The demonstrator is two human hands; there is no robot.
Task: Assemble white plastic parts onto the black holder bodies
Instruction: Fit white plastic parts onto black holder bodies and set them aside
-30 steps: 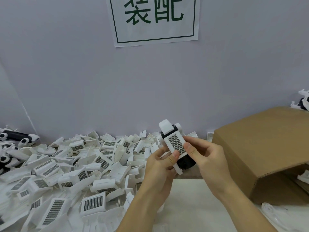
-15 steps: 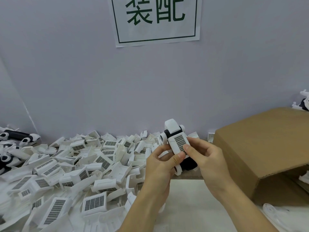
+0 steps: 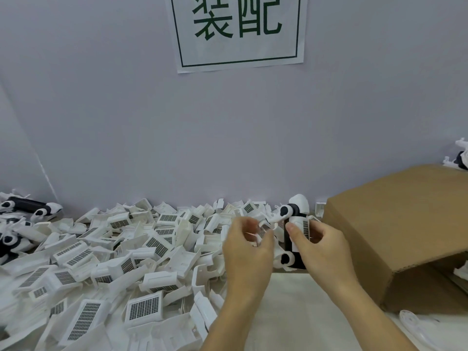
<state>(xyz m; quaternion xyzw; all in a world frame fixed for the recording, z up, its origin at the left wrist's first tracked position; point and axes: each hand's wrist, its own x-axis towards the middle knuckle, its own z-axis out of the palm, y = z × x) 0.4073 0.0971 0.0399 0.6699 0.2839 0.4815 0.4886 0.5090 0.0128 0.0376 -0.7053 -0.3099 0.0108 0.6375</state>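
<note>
Cardboard box (image 3: 395, 224) at right; white parts pile (image 3: 106, 254) covers left of the bench (image 3: 291, 312). Right hand (image 3: 321, 247) grips the black holder body (image 3: 291, 239) upright beside the box. Left hand (image 3: 247, 245) blurred, fingers curled; grip unclear.

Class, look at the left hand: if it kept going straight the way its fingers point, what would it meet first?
Probably the black holder that the right hand holds; the left hand points toward it, though depth is unclear.

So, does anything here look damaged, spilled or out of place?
Nothing stands out. The white parts lie in a loose heap, the box lies on its side, and the right hand holds the holder.
</note>
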